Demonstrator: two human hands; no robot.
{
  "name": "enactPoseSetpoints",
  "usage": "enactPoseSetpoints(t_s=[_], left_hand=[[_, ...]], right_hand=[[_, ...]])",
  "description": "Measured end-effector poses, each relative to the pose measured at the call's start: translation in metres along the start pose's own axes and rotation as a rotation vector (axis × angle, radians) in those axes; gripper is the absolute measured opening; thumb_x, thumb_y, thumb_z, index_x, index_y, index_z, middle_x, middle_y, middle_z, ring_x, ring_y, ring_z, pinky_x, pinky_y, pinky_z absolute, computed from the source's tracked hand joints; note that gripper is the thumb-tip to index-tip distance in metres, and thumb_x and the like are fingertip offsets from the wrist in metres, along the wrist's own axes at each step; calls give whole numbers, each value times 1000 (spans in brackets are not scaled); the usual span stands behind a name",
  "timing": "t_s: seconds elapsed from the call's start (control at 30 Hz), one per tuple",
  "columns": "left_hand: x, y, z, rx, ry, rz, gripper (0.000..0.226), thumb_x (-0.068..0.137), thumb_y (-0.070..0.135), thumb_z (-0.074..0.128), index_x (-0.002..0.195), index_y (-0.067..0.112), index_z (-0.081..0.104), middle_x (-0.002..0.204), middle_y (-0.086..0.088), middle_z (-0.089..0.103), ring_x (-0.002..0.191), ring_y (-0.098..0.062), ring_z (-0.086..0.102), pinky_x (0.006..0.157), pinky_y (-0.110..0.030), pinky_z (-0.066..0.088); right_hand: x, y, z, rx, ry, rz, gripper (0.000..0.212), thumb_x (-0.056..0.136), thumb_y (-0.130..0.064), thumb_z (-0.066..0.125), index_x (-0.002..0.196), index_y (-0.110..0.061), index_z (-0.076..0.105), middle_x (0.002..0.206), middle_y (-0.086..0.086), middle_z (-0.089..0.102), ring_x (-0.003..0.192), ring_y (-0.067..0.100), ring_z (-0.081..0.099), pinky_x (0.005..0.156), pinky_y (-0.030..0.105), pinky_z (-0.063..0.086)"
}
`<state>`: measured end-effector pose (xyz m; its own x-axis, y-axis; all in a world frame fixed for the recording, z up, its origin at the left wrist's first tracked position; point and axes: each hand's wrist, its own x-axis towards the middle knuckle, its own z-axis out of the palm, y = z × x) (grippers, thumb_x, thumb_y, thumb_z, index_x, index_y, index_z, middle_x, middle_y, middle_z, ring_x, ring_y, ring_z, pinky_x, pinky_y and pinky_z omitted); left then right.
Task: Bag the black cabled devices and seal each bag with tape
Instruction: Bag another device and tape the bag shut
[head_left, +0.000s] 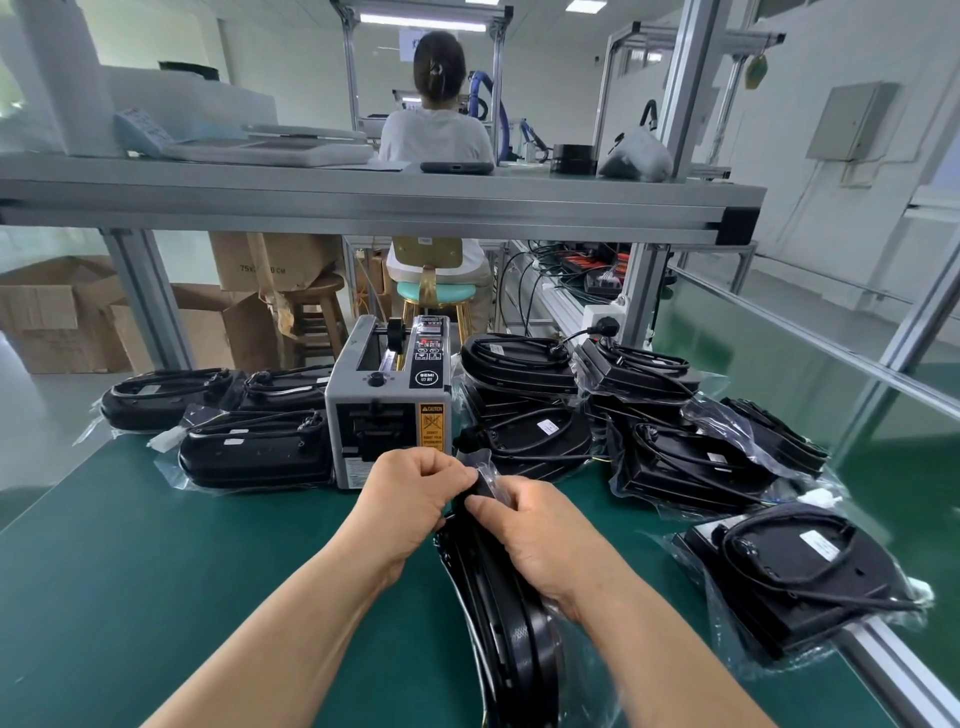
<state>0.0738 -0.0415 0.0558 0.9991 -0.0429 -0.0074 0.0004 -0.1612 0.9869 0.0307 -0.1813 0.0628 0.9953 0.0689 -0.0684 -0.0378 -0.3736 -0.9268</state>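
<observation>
Left hand and right hand pinched the clear bag over a black device, upright on the green counter, near the tape dispenser.

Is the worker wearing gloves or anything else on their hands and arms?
No. The left hand and right hand are both bare: no gloves, and no rings or watch show. The left forearm and right forearm are uncovered too; no sleeve, cuff or wristband comes into view down to the bottom edge of the picture.
</observation>
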Motion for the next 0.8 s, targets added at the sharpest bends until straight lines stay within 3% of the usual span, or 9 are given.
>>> enactPoseSetpoints(t_s=[0.17, 0.3, 0.43, 0.67, 0.8], left_hand=[[0, 0, 0, -7, 2, -21, 24, 85, 23, 74, 61, 21, 71, 54, 15, 63, 44, 6, 51, 53, -20, 43], [-1, 0, 0, -1, 4, -5, 24, 86, 21, 74, 62, 20, 71, 55, 14, 64, 44, 6, 52, 47, -13, 42], [-1, -1, 2, 10, 37, 29, 22, 86, 17, 74, 64, 14, 71, 56, 9, 65, 44, 6, 51, 44, -10, 41], [1, -5, 5, 107, 75, 36, 17, 83, 23, 75, 68, 17, 69, 49, 13, 56, 41, 1, 44, 45, -18, 39], [2, -8, 6, 93, 120, 4, 13, 79, 26, 77, 83, 21, 65, 60, 12, 59, 50, -2, 50, 51, -20, 42]], right_hand=[[0, 0, -1, -32, 6, -2, 16, 97, -33, 60, 90, -19, 64, 79, -6, 66, 69, 7, 59, 63, 20, 47], [1, 1, -1, -35, -2, -5, 19, 97, -35, 59, 100, -18, 67, 91, 1, 73, 76, 8, 63, 69, 23, 50], [2, 3, -2, -55, 1, -14, 17, 97, -35, 60, 90, -20, 63, 75, -10, 63, 64, 2, 55, 54, 10, 41], [3, 4, -2, -58, -4, -19, 25, 97, -35, 61, 76, -24, 55, 64, -13, 55, 53, -4, 48, 51, 10, 36], [0, 2, -2, -79, 11, -26, 32, 98, -34, 61, 69, -28, 49, 50, -19, 54, 43, -8, 47, 46, 8, 34]])
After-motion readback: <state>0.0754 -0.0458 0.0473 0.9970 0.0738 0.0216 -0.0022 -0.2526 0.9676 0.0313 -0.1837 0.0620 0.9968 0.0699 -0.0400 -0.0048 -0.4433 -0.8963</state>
